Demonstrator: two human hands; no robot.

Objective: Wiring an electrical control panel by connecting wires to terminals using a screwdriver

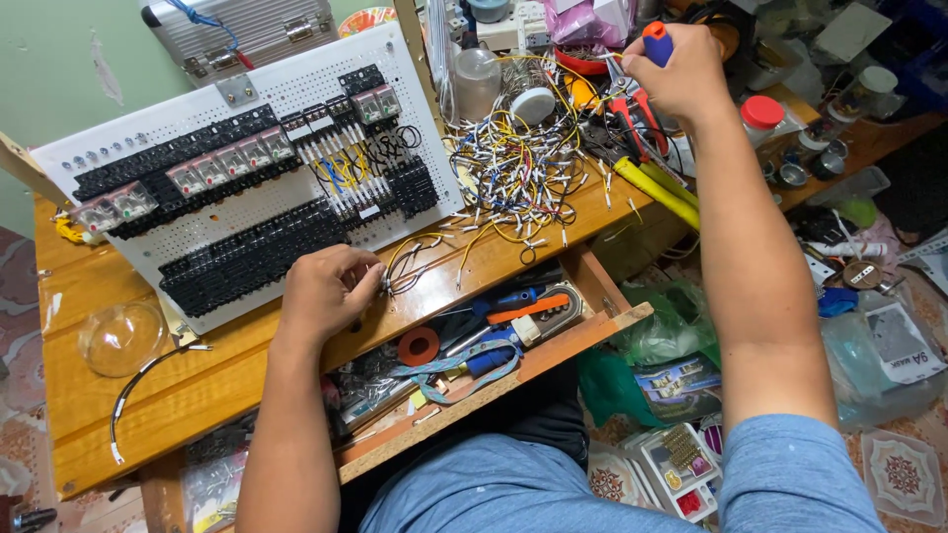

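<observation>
While right hand (pixel 681 74) grips screwdriver (pixel 657 41), left hand (pixel 326 288) pinches wires (pixel 410 265).

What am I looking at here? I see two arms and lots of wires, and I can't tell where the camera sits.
The camera is worn on a person's head and looks down at their own two bare hands; there is no machine. The left hand rests closed on thin wires at the edge of a white perforated panel, which carries rows of black terminal blocks and clear relays. The right hand reaches further back and grips a tool with a blue and orange handle. Between them on the wooden desk lies a heap of short loose wires. An open drawer below holds assorted tools.
</observation>
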